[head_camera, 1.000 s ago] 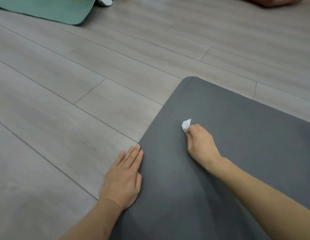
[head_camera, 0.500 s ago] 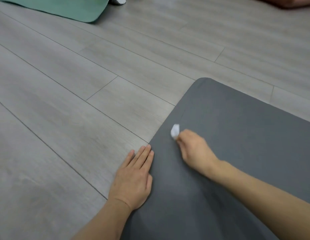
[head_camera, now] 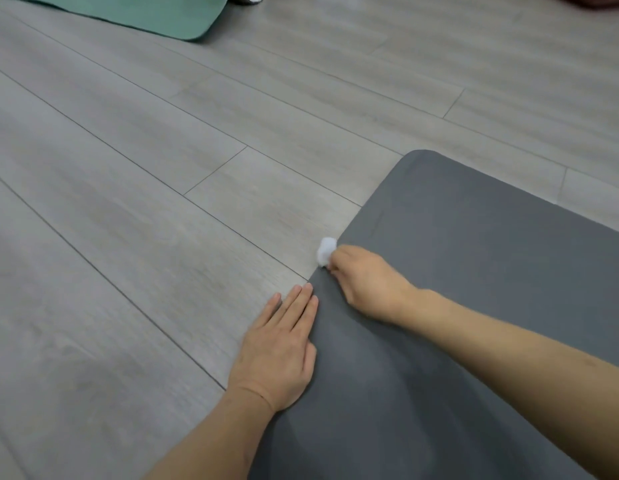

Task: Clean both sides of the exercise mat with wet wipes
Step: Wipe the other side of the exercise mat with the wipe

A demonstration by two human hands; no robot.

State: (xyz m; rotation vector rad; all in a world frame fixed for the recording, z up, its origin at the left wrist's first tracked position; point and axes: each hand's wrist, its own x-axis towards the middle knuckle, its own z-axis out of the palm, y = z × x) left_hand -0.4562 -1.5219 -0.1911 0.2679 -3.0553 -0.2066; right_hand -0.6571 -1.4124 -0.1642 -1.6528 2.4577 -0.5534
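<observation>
Dark grey rubbery exercise mat (head_camera: 491, 289) lies flat on the pale grey wood-plank floor (head_camera: 145, 237), filling the lower right of the view, with one rounded corner pointing away from the person. Its surface is matte and smooth, a thin straight line is pressed in just inside its left edge, and a slightly darker, duller patch shows near the bottom of the view.

The right hand (head_camera: 366, 282) rests on the mat at its left edge, fingers curled and pinching a small bunched white wet wipe (head_camera: 326, 251); the wipe sticks out past the fingertips, right at the border between mat and floor. The left hand (head_camera: 280, 344) lies flat with fingers straight and close together, straddling the same edge nearer the person, its palm partly on the floor and its thumb side on the mat.

A green mat (head_camera: 128, 12) lies on the floor at the top left, well apart from the grey one.
</observation>
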